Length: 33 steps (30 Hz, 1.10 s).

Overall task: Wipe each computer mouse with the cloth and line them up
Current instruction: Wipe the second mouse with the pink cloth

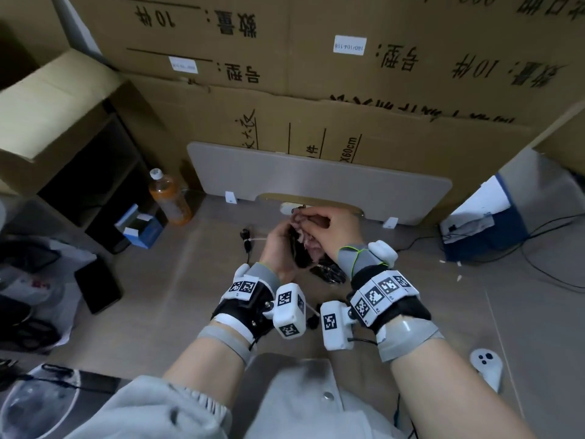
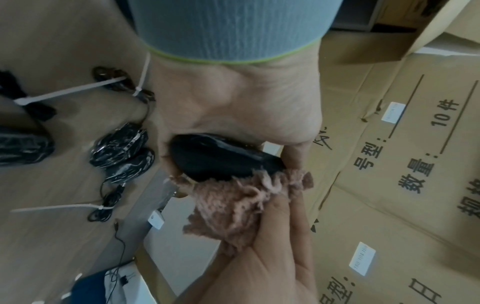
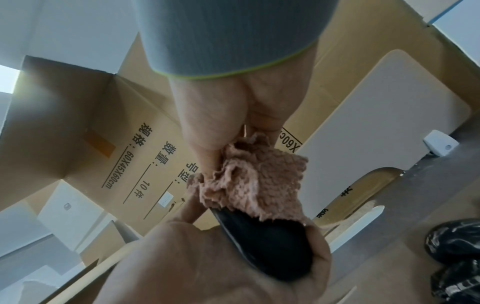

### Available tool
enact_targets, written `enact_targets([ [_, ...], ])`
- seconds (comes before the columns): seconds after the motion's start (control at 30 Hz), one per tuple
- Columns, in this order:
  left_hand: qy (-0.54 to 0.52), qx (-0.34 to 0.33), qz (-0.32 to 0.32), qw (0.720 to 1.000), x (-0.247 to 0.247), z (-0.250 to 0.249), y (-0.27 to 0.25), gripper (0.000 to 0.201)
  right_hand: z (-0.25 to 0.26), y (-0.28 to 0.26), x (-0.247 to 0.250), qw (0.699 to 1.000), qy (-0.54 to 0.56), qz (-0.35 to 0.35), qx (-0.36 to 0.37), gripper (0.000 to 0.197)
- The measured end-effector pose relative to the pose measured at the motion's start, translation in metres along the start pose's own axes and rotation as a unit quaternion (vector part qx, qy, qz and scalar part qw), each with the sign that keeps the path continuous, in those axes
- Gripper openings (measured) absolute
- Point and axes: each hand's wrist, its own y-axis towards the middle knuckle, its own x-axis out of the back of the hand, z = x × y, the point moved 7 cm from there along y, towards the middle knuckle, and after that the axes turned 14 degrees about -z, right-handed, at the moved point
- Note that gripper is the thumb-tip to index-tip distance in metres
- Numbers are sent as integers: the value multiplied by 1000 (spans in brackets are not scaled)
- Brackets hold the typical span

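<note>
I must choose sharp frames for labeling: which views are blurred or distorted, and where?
Head view: cardboard boxes bend at the edges, sleeve at the bottom blurred. Left wrist view: mouse and cloth fairly sharp, wristband soft. Right wrist view: near palm soft, bright window glare at left.

Cloth (image 2: 241,205): pinkish-brown terry, nubbly and frayed at the edges. Held mouse (image 2: 221,158): black plastic, smooth, satin to glossy. Mice on the desk (image 2: 119,148): black, wrapped in shiny crinkled film. Desk (image 1: 177,280): matt wood-grain laminate. Boxes (image 1: 348,90): matt brown corrugated cardboard. Cable ties (image 2: 64,93): white plastic.
</note>
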Motion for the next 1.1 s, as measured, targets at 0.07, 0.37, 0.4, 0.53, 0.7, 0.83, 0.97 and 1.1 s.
enact_targets([
  [0.07,-10,0,-12,1000,13,-10,6,35,5,-4,-8,998,-55,-5,25,17],
  [0.37,9,54,3,999,29,-14,7,72,-10,-19,6,994,-91,-64,-13,19],
  [0.4,19,60,-2,998,30,-13,7,70,-11,-19,9,993,-92,-73,-20,17],
  [0.53,72,94,-1,993,29,-6,9,65,-15,-19,24,986,-111,-123,-30,17],
  [0.7,219,76,-14,973,23,4,13,51,-8,-22,39,983,-87,-159,14,18],
  [0.83,266,87,15,960,13,18,9,44,-8,-21,37,990,-82,-111,21,13],
  [0.97,261,102,16,960,11,20,14,41,-18,-19,58,978,-143,-154,-6,15],
  [1.1,257,112,11,960,1,20,18,58,-27,-22,79,967,-124,-222,-25,13],
])
